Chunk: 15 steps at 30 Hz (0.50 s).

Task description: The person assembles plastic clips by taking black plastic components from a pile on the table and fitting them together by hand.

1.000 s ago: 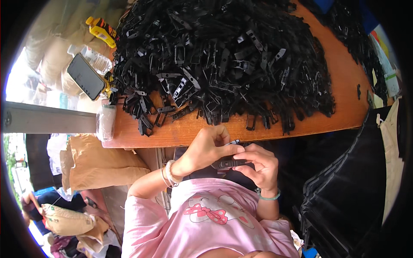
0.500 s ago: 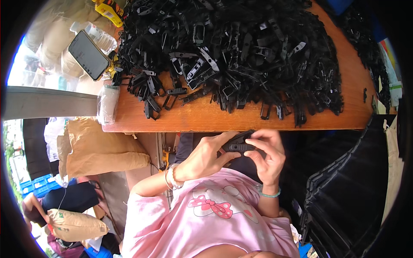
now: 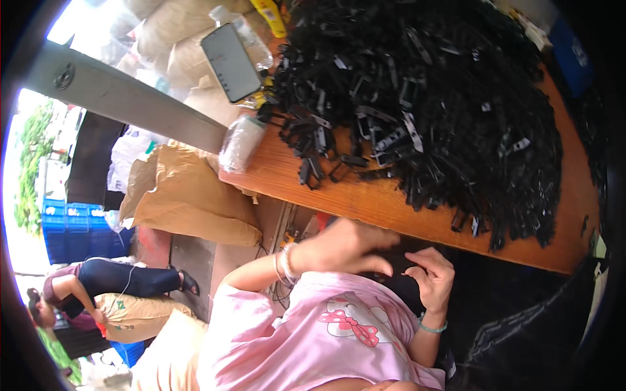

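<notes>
My left hand (image 3: 349,246), partly smeared by motion, is just off the table's near edge, its fingers stretched out and the thumb apart. No part shows clearly in it. To its right and slightly lower, my right hand (image 3: 433,277) is closed, with the fingers curled toward the thumb; whatever may be between them is lost against the dark background. Beyond both hands, a large heap of black plastic parts (image 3: 450,124) covers much of the wooden table (image 3: 339,194). Several loose narrow parts (image 3: 313,171) lie at the heap's near left edge.
A phone (image 3: 231,63), a clear plastic bottle (image 3: 251,39) and a plastic-wrapped bundle (image 3: 241,144) are at the table's left end. A grey metal beam (image 3: 130,94) reaches toward it. Brown sacks (image 3: 195,202), blue crates (image 3: 81,231) and another person (image 3: 124,280) are at left.
The view has turned, so the table slants down to the right. The black plastic part held between both hands no longer shows clearly. My left hand's fingers have straightened; my right hand's have curled in.
</notes>
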Motion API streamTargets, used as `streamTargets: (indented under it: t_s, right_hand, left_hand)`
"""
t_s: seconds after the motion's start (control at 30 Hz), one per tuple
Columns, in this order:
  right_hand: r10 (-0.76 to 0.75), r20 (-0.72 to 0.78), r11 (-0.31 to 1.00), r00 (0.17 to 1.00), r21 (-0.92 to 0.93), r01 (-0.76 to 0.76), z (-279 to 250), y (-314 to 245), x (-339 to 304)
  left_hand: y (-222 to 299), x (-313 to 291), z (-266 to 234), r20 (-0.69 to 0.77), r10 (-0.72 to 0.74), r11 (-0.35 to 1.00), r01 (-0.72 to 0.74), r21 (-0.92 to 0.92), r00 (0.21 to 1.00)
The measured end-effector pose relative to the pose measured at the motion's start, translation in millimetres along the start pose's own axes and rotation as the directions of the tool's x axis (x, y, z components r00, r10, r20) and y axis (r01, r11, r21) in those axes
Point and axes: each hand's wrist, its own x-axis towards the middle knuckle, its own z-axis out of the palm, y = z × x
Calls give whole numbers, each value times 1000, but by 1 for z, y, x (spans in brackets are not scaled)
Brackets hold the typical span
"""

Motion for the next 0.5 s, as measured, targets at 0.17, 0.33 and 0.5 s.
streamTargets:
  t_s: [0.17,0.33,0.5]
  right_hand:
    - [194,-187,980,963,-2,-198,9,13,-5]
    - [179,-51,978,983,-96,-183,15,15,-7]
    - [156,14,979,988,-134,-152,19,15,-8]
  left_hand:
    - [-73,8,-124,-902,55,802,519,296,429]
    - [-157,-36,-195,-891,-263,791,611,21,370]
    - [-164,-24,-190,-869,-306,834,549,-48,389]
